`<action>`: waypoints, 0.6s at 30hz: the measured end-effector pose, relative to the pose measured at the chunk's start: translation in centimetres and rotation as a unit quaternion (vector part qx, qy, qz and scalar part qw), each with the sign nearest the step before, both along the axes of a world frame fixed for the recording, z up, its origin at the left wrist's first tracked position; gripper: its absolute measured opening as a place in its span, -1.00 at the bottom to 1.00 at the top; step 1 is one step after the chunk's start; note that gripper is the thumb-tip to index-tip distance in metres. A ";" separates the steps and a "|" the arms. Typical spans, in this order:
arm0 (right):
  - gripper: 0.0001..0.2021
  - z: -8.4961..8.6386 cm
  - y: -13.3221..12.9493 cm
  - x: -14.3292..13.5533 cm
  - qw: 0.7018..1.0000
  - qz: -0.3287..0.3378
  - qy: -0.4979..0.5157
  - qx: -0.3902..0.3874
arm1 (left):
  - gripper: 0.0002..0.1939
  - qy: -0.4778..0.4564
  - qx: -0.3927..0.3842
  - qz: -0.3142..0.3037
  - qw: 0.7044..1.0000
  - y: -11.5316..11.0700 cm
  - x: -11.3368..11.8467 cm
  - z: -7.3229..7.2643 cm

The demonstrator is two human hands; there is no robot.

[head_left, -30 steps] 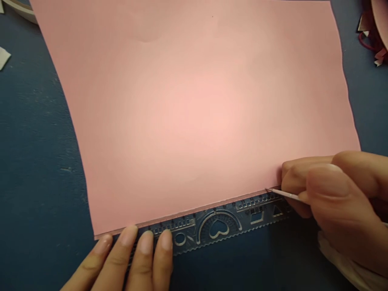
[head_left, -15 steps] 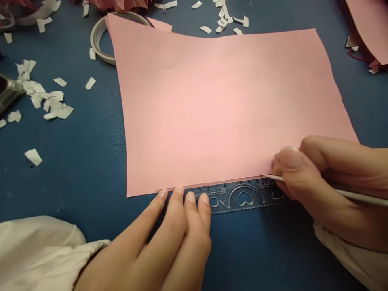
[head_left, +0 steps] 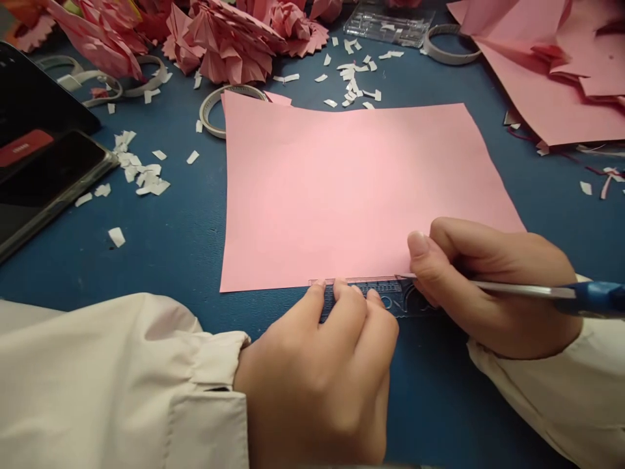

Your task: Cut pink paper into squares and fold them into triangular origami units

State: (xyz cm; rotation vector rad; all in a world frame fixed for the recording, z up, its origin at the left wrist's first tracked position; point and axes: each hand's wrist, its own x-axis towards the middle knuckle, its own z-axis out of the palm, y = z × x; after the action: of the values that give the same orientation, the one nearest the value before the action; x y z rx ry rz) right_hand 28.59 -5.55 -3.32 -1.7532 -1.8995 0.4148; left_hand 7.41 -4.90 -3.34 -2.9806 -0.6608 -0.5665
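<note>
A large pink sheet of paper (head_left: pixel 351 189) lies before me. Along its near edge runs a clear plastic ruler (head_left: pixel 385 286) with cut-out shapes, its upper strip overlapping the paper. My left hand (head_left: pixel 332 365) presses the ruler down with bent fingertips held close together; its thumb is hidden. My right hand (head_left: pixel 488 286) is closed, pen-like, around a slim pointed tool with a metal shaft and blue handle (head_left: pixel 598 299). The tool's exact kind is unclear. Its tip meets the ruler's upper edge at the paper, just right of my left fingers.
Phones (head_left: pixel 53 189) lie at the left. White paper scraps (head_left: pixel 146 176) are scattered about. Folded pink paper flowers (head_left: pixel 219 42) crowd the back. One tape roll (head_left: pixel 215 114) touches the sheet's far left corner; another tape roll (head_left: pixel 452 49) sits farther right, near more pink paper (head_left: pixel 556 117).
The view has lifted, showing more of the table's far side. The ruler and my left hand have shifted right along the paper's edge. My right hand still grips the pointed tool.
</note>
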 end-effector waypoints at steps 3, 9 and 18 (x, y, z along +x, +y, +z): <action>-0.52 -0.1 0.0 0.1 1.000 -0.012 0.018 0.005 | -0.62 -0.003 0.011 -0.008 1.000 0.1 -0.2 0.4; -0.47 -0.4 0.1 0.2 0.999 -0.023 0.041 -0.002 | -0.58 0.012 -0.010 0.004 1.000 -0.2 -1.4 1.0; -0.48 0.3 -0.6 -0.3 0.999 -0.023 0.019 -0.031 | -0.68 0.003 -0.032 0.037 0.999 -1.2 -2.2 -0.2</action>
State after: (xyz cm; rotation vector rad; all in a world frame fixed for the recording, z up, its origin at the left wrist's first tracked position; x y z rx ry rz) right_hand 28.30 -6.12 -3.06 -1.8140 -1.8343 0.4912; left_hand 5.23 -6.10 -3.51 -3.0010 -0.7987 -0.5409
